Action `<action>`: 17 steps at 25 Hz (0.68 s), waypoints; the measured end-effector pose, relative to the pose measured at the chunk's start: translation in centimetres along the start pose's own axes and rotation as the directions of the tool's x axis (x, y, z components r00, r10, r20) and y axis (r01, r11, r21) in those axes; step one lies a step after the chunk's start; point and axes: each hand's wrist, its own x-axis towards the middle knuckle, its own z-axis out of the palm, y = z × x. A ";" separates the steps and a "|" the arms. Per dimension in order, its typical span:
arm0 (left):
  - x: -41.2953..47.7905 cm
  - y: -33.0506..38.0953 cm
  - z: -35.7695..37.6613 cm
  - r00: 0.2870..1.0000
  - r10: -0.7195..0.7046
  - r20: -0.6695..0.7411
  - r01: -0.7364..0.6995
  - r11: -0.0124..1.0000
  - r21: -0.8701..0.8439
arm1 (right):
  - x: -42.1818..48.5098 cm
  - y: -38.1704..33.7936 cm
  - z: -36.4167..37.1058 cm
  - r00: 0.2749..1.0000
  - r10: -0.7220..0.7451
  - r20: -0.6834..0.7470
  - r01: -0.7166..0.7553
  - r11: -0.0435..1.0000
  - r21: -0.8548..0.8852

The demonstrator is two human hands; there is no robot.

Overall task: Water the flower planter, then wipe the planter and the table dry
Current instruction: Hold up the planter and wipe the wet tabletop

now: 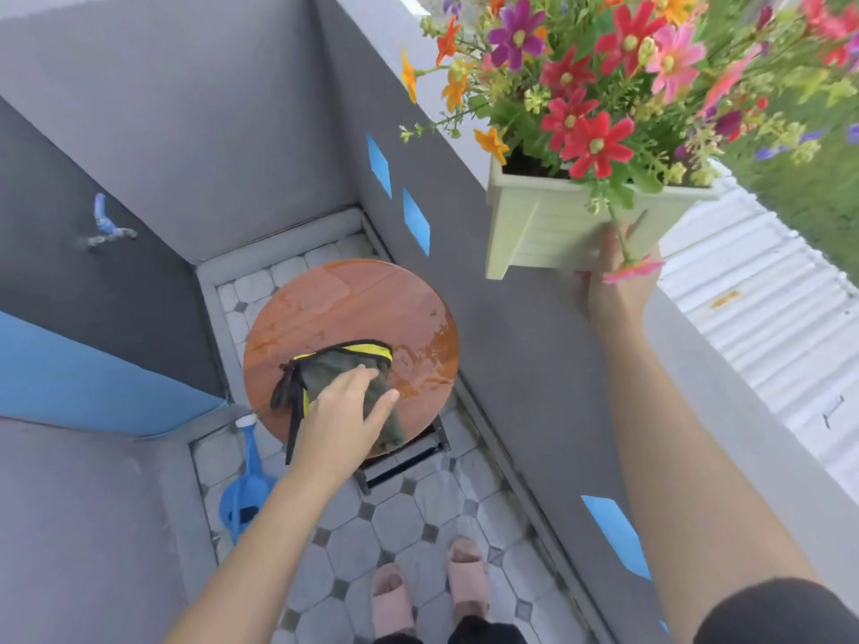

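Planter (548,225) w/ flowers is held up, well apart from table (353,299). Right hand (613,290) grips its underside, thumb on front face. Left hand (339,420) has fingers straight & spread, pressing cloth (334,364) onto tabletop. Wet patch (432,360) lies just past thumb tip. Watering can (246,495) stands on floor beside left wrist.

Red, pink, purple and orange flowers (599,141) spilled from a pale green planter (548,225) at the upper right of the frame. At centre, a reddish-brown, wood-grained desk (353,304) carried a dark olive cloth (325,364) edged in yellow and black. A blue watering can (246,495) stood at lower left on a floor (418,518) patterned with pale grey octagons and small dark grey squares. Grey walls (209,109) bore bright blue diamonds (416,220). Pink slippers (393,597) showed at the bottom, a black sleeve (781,615) at lower right, a white ribbed roof (767,327) and green grass (818,197) at far right.
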 end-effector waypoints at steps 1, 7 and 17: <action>0.3 -0.5 -0.2 0.998 0.036 -0.060 -0.036 0.999 -0.003 | -0.2 -0.4 0.1 1.000 -0.011 -0.027 0.011 1.000 -0.021; 1.2 -7.9 -1.5 0.893 0.451 -0.005 -0.445 0.882 0.153 | -0.9 -1.7 0.0 0.991 -0.091 -0.095 0.082 0.993 -0.087; 1.6 -5.9 4.9 0.772 0.510 0.379 -0.635 0.635 0.439 | -0.8 -1.0 0.2 0.994 -0.103 -0.032 0.096 0.981 -0.166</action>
